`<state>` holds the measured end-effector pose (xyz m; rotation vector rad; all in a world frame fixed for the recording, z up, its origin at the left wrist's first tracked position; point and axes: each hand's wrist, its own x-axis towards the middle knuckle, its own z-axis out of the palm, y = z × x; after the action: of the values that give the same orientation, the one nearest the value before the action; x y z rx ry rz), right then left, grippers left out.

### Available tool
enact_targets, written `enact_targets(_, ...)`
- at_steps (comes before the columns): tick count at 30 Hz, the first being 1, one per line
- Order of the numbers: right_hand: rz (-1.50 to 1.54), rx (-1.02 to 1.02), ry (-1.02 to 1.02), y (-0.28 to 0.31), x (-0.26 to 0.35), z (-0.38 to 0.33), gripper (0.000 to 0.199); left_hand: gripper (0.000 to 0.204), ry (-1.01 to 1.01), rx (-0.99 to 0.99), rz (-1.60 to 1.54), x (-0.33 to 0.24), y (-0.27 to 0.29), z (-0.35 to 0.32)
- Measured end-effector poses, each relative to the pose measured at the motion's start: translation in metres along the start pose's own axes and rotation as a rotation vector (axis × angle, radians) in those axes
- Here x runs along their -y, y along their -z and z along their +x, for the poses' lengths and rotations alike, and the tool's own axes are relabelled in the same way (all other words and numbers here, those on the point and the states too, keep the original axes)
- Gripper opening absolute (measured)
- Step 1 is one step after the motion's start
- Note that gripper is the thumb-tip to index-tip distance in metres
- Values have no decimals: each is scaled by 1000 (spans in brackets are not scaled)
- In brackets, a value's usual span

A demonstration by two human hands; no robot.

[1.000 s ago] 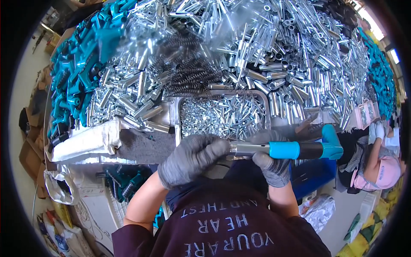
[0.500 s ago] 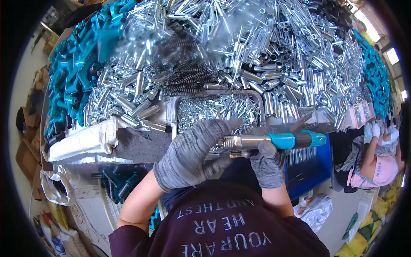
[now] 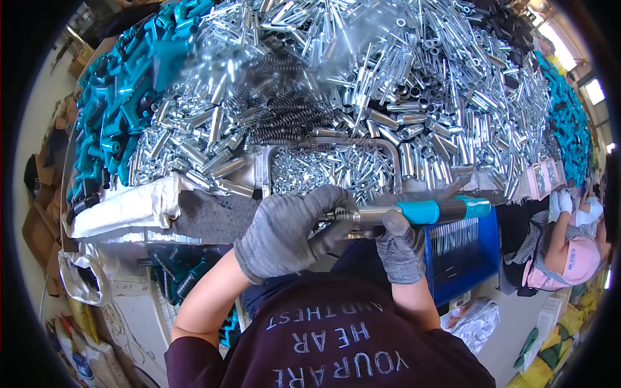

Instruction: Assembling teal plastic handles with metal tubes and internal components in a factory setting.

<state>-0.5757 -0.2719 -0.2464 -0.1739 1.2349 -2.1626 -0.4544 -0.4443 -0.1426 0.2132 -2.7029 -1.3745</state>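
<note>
Both gloved hands, left (image 3: 288,229) and right (image 3: 400,244), meet, fingers curled closed.

Matt grey knit gloves (image 3: 284,229) hold a shiny metal tube (image 3: 362,215) with a smooth teal plastic sleeve (image 3: 440,209).

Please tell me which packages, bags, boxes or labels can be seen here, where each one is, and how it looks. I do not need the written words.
Pink package: right edge of the table, small, flat, pink with pale panels.
Blue crate: below the table edge, right of the right hand, boxy, bright blue.
Clear plastic bag: on the floor under the crate, crumpled, printing unreadable.
Cardboard boxes: far left, brown, flattened or open.
White bag: table's left edge, crumpled.
</note>
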Motion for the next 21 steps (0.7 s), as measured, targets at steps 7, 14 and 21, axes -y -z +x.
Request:
enact_targets(7, -216, 516, -217, -11, 44, -7, 34, 66, 227, 786, -899, 47, -10, 12)
enact_targets(14, -945, 366, 160, -11, 27, 0, 17, 32, 174, 222, 320, 6, -49, -4)
enact_targets(21, -198, 515, 312, -28, 28, 2, 24, 42, 206, 975, -1132, 7, -29, 0)
